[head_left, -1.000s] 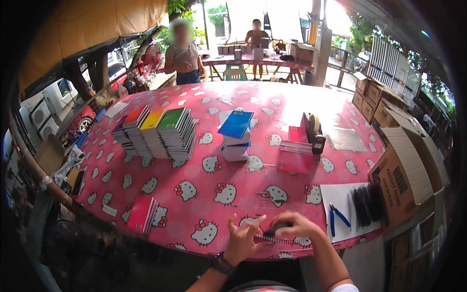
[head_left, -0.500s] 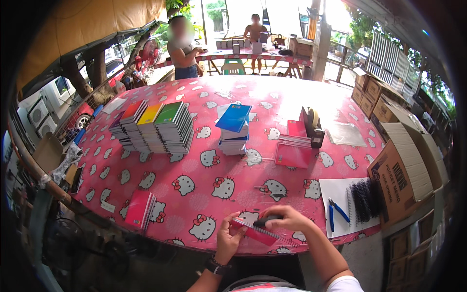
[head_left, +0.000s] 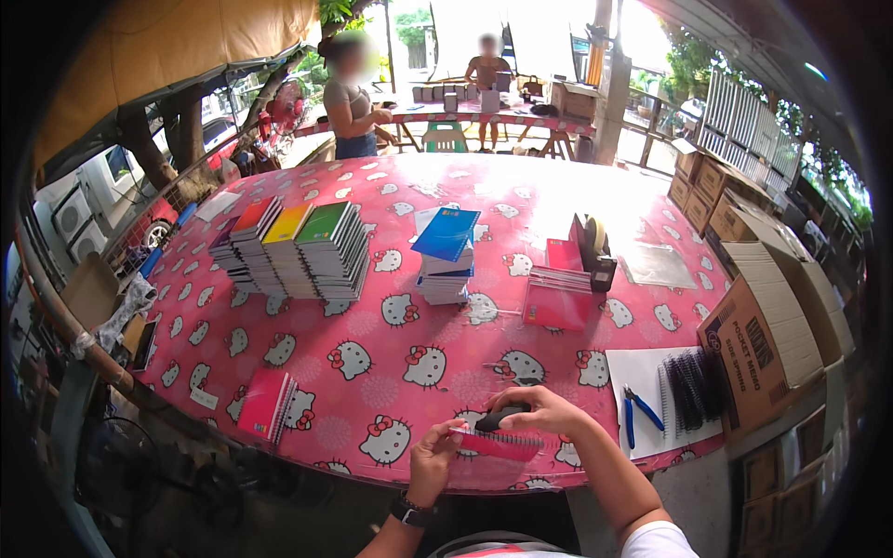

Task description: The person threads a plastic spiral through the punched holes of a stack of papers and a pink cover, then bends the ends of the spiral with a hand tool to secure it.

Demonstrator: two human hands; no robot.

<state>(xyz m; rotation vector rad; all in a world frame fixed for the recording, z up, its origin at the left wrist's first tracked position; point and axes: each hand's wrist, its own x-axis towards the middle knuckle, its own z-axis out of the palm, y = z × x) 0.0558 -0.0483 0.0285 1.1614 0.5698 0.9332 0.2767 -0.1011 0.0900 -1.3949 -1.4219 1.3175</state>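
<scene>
At far left, tall stacks of multicoloured notebooks [head_left: 310, 251] stand on the pink tablecloth [head_left: 372, 353], a short red stack [head_left: 266, 405] nearer; whether these are finished I cannot tell. The left hand [head_left: 433, 458] pinches one end of a red notebook [head_left: 498, 446] at the table's near edge — fingers closed on it. A blue-topped stack [head_left: 447, 249] sits beyond. The right hand [head_left: 543, 411] grips a dark rounded object [head_left: 502, 418] by the notebook's spine, where a coil seems mostly threaded (its far end is unclear). Further right lie more red notebooks [head_left: 556, 305], blue-handled pliers [head_left: 630, 424] and loose black coils [head_left: 690, 392] — seemingly unused.
</scene>
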